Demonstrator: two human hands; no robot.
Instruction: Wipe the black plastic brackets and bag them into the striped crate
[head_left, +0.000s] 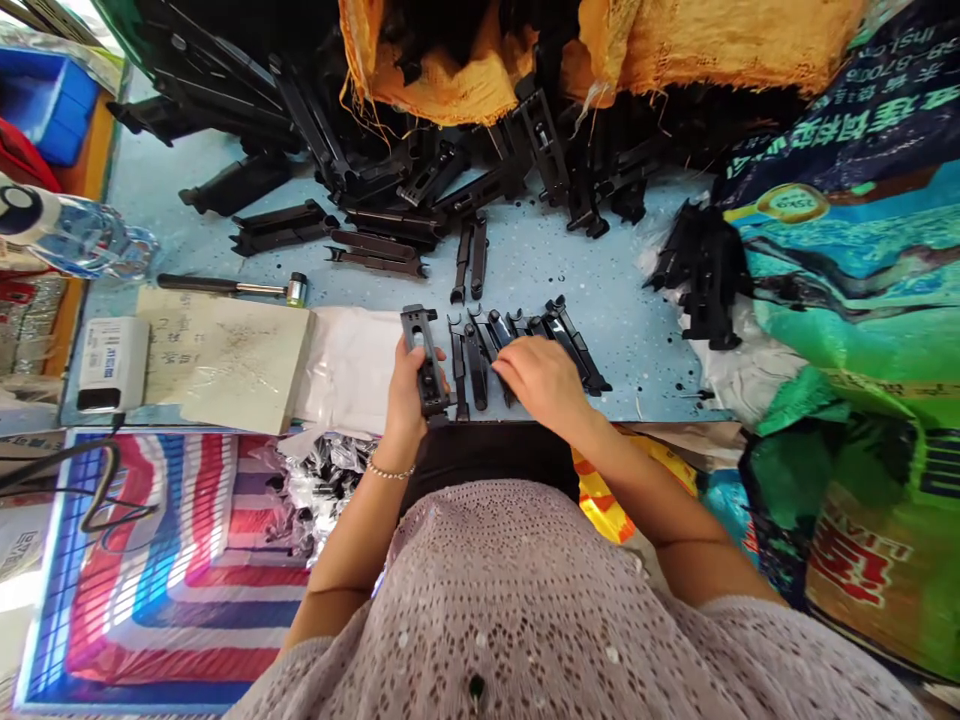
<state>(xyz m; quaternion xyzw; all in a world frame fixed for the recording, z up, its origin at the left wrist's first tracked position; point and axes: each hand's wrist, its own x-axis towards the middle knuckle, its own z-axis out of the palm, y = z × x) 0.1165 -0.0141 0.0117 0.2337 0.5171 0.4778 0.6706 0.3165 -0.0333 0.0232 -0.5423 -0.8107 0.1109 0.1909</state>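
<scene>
Upright in my left hand (409, 393) is a black slotted part (424, 360), with the thumb along its face and fingers behind it. My right hand (541, 382) is over a row of black parts (475, 366) near the table's front edge, its fingers curled down at one of them. The fingertips partly cover what they touch, so I cannot make out whether anything is gripped. More black parts of the row (576, 345) lie just to the right, beyond the right hand.
A large heap of black parts (315, 120) spreads from an orange sack (720, 45) at the back. At left lie a hammer (225, 286), cardboard (225, 350), a white box (112, 362) and a plastic bottle (82, 235). Filled bags (862, 290) crowd the right side.
</scene>
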